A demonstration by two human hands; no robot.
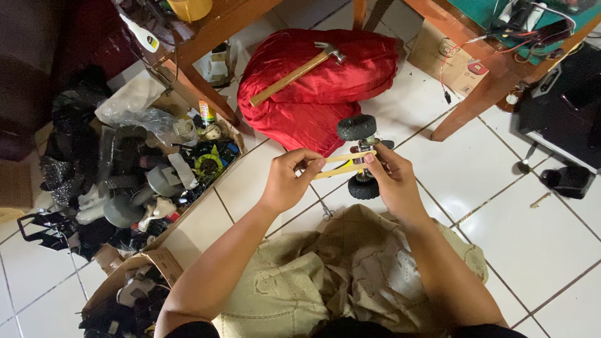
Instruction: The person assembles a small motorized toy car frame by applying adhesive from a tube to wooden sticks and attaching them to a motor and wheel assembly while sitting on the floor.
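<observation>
While I sit on the white tiled floor [551,250], my left hand [289,181] and right hand [391,178] pinch the two ends of a pair of flat wooden sticks [344,164], holding them level above the tiles so both can be lined up against each other. Left thumb and forefinger close on one end; the right fingertips close on the other, so each hand is grasping the sticks and neither lies free. Just behind the sticks sits a small wheeled chassis [361,156] with two black knobbly tyres, one above the sticks and one below; whether it rests on the floor or hangs from the sticks, I cannot quite tell from this angle. Beyond it a red cloth bundle [325,81] lies against the foot of a wooden table leg [200,87], and a wooden-handled claw hammer [297,72] lies across the bundle's top, within reach. At the left edge of the floor an open cardboard box [156,181] keeps a jumble of grey and black plastic parts together. A beige patterned cloth [332,275] covers my lap below the hands. At the right edge, under a second wooden table [482,81], red wires [447,69] trail down to another cardboard box [438,50].
</observation>
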